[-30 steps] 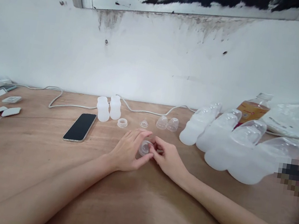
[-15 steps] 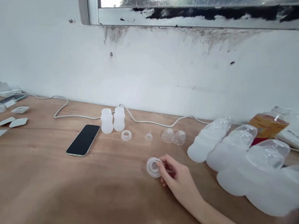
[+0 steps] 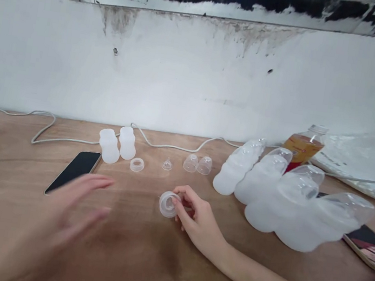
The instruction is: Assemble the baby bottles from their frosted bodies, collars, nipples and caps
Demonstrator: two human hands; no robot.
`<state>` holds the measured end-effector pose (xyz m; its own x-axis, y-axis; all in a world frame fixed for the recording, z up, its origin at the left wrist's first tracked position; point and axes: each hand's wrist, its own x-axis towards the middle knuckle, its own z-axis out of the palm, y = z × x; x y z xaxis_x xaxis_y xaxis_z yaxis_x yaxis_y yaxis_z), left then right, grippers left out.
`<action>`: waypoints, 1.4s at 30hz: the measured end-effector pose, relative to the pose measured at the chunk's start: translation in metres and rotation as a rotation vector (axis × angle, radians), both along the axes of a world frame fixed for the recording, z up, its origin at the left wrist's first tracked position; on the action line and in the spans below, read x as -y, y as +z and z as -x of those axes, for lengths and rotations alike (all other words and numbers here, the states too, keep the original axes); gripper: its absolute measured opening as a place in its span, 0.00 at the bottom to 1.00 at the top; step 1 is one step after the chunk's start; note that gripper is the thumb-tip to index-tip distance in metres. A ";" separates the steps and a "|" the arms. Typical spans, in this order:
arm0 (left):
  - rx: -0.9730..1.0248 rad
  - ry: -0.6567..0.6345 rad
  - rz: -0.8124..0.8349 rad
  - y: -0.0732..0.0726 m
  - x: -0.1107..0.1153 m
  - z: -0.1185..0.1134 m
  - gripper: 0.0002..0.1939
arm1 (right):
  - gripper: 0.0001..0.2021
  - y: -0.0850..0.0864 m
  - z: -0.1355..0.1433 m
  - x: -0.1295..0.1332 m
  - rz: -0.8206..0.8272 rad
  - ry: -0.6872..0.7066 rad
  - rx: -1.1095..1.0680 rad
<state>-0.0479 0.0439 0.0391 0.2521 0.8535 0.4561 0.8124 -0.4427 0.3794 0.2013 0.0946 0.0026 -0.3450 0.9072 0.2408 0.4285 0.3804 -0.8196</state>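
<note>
Here, right hand pinching ring, left hand spread

- A smartphone, its screen dark, lying flat on the bench.
- A pale cable winding along the back of the bench.
- A drink bottle with an orange label — red shows at its base.
- A crumpled plastic bag just beside that bottle.
- A second phone at the right edge — pink patches on its screen.
- A window frame with flaking black paint, above a stained white wall.
</note>
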 end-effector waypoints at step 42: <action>0.148 -0.294 0.257 -0.045 -0.054 -0.087 0.14 | 0.08 -0.005 0.007 -0.003 -0.058 0.041 0.263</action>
